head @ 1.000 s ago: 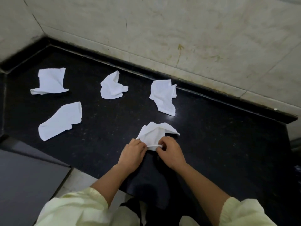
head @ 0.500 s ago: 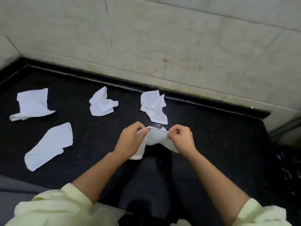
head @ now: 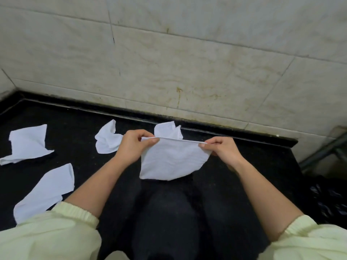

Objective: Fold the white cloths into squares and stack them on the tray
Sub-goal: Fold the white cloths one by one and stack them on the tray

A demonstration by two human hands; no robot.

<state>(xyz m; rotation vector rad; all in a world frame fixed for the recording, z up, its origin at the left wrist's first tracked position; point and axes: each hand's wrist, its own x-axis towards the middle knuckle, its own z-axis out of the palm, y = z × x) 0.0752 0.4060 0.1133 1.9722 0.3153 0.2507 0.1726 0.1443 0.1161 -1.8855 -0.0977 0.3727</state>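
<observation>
Five white cloths are in sight, counted one by one. One is up in the air: the held cloth [head: 172,160] hangs between the person's two hands, above the black stone counter [head: 253,175], its top edge pulled into a straight, taut line and the rest drooping down in a rounded flap. The left hand [head: 131,147] has thumb and fingers pinched closed on the left top corner; the right hand [head: 223,150] pinches the right top corner in the same way, fingers curled tight on the hem.

The other four lie loose on the counter, none of them folded square. A crumpled cloth [head: 108,140] sits just beside the left hand's knuckles. Another crumpled cloth [head: 166,130] lies behind the held one, near the wall, partly hidden by it. Far to the left rests a flatter, creased cloth [head: 28,144], and nearer the person a long, roughly doubled cloth [head: 47,190] lies slantwise, its near end covered by the pale yellow sleeve [head: 62,222] of the left arm.

The wall [head: 187,62] behind is pale marbled tile with brownish stains. No tray shows here. I can read no writing or brand on anything.
</observation>
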